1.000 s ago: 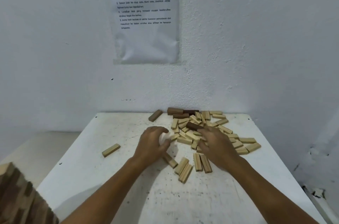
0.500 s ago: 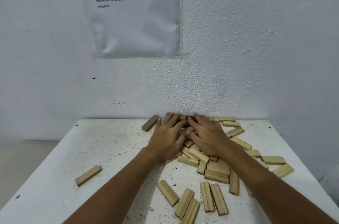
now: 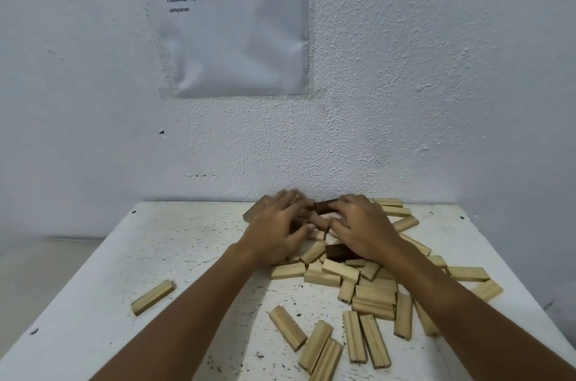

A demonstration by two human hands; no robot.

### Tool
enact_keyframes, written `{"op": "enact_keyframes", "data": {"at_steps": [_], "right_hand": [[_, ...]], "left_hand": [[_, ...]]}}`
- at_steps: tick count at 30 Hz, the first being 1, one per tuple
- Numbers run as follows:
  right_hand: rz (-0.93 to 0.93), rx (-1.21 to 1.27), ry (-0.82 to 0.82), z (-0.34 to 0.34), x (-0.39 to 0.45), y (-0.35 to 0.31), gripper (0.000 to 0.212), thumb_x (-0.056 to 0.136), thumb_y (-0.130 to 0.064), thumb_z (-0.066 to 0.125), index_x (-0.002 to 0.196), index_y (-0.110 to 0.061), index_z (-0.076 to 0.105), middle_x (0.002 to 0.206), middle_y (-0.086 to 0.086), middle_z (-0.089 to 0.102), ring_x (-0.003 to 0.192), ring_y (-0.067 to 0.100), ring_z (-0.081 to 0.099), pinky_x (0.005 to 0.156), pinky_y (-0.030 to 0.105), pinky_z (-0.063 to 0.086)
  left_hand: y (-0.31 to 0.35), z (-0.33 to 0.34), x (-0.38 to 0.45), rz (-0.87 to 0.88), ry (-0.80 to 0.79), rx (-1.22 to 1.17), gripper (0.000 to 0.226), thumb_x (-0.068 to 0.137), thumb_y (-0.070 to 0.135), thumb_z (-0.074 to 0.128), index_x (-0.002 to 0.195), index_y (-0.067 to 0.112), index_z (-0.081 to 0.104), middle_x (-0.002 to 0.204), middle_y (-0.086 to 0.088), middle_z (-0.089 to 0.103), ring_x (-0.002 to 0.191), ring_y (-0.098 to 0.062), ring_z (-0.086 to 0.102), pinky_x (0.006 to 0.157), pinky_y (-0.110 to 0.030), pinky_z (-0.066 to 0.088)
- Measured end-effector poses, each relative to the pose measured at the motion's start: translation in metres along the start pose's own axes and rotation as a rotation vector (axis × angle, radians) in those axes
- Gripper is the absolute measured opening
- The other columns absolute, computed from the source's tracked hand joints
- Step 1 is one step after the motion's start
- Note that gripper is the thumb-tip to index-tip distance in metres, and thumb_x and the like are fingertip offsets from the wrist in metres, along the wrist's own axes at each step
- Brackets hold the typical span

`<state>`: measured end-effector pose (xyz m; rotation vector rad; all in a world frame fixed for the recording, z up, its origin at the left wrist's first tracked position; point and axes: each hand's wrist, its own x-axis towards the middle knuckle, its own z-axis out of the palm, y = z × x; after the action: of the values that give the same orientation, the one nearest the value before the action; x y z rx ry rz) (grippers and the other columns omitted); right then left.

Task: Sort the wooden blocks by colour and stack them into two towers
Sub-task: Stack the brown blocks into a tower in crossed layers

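A loose pile of light wooden blocks (image 3: 374, 296) covers the right half of the white table (image 3: 174, 256). Several dark brown blocks lie at the pile's far end near the wall. One dark block (image 3: 324, 206) shows between my hands, and another dark block (image 3: 338, 252) lies under my right wrist. My left hand (image 3: 274, 226) curls over brown blocks at the far left of the pile, beside a mid-brown block (image 3: 253, 212); its fingertips are blurred. My right hand (image 3: 363, 226) pinches the far dark block between fingers and thumb.
One light block (image 3: 152, 297) lies alone on the left of the table. Several light blocks (image 3: 324, 346) lie scattered near the front edge. The white wall with a taped paper sheet (image 3: 233, 37) stands directly behind the table.
The view has moved closer. My hands went from the near side of the pile to its far end, lay flat there, and now curl round the dark blocks.
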<state>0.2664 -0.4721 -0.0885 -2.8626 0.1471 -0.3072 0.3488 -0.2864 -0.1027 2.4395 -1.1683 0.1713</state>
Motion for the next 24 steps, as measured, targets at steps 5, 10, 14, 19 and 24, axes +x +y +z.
{"op": "enact_keyframes", "data": {"at_steps": [5, 10, 14, 19, 24], "right_hand": [[-0.064, -0.032, -0.101, 0.005, 0.002, -0.012, 0.056, 0.093, -0.052, 0.033, 0.135, -0.02, 0.052, 0.139, 0.001, 0.049, 0.13, 0.021, 0.039, 0.107, 0.041, 0.035], [-0.204, 0.078, -0.047, -0.004, -0.021, -0.01, 0.04, 0.094, -0.031, 0.055, 0.131, -0.02, 0.06, 0.136, -0.005, 0.054, 0.128, 0.016, 0.044, 0.103, 0.03, 0.036], [-0.256, 0.246, -0.072, -0.014, -0.036, -0.004, 0.025, 0.088, -0.018, 0.06, 0.11, -0.018, 0.074, 0.121, -0.005, 0.066, 0.114, 0.01, 0.056, 0.096, 0.028, 0.045], [-0.285, 0.323, -0.021, -0.029, -0.058, -0.01, 0.031, 0.088, -0.022, 0.064, 0.119, -0.022, 0.069, 0.126, -0.008, 0.063, 0.123, 0.006, 0.049, 0.103, 0.021, 0.036], [-0.26, -0.001, -0.184, -0.008, -0.075, -0.003, 0.052, 0.098, -0.057, 0.028, 0.146, -0.038, 0.037, 0.158, -0.012, 0.023, 0.149, 0.007, 0.002, 0.12, 0.035, -0.009]], "left_hand": [[-0.004, 0.009, -0.012, -0.049, 0.002, 0.016, 0.069, 0.089, 0.059, 0.022, 0.135, 0.021, 0.056, 0.148, -0.002, 0.047, 0.142, -0.02, 0.034, 0.119, -0.036, 0.019], [0.016, -0.004, -0.035, -0.014, 0.31, 0.176, 0.037, 0.085, 0.039, 0.042, 0.073, 0.02, 0.072, 0.072, 0.006, 0.07, 0.081, -0.017, 0.064, 0.096, -0.028, 0.029], [0.015, -0.017, -0.043, -0.045, 0.337, 0.101, 0.03, 0.082, 0.036, 0.052, 0.069, 0.018, 0.072, 0.064, 0.007, 0.067, 0.074, -0.012, 0.062, 0.085, -0.033, 0.041], [-0.013, -0.015, -0.039, -0.147, 0.087, -0.044, 0.071, 0.079, 0.064, 0.043, 0.135, 0.022, 0.055, 0.152, -0.001, 0.039, 0.145, -0.025, 0.025, 0.115, -0.05, 0.027], [-0.004, -0.018, -0.038, -0.234, -0.191, 0.017, 0.062, 0.091, 0.066, 0.033, 0.14, 0.031, 0.047, 0.159, 0.002, 0.023, 0.15, -0.021, -0.002, 0.117, -0.052, 0.006]]}}
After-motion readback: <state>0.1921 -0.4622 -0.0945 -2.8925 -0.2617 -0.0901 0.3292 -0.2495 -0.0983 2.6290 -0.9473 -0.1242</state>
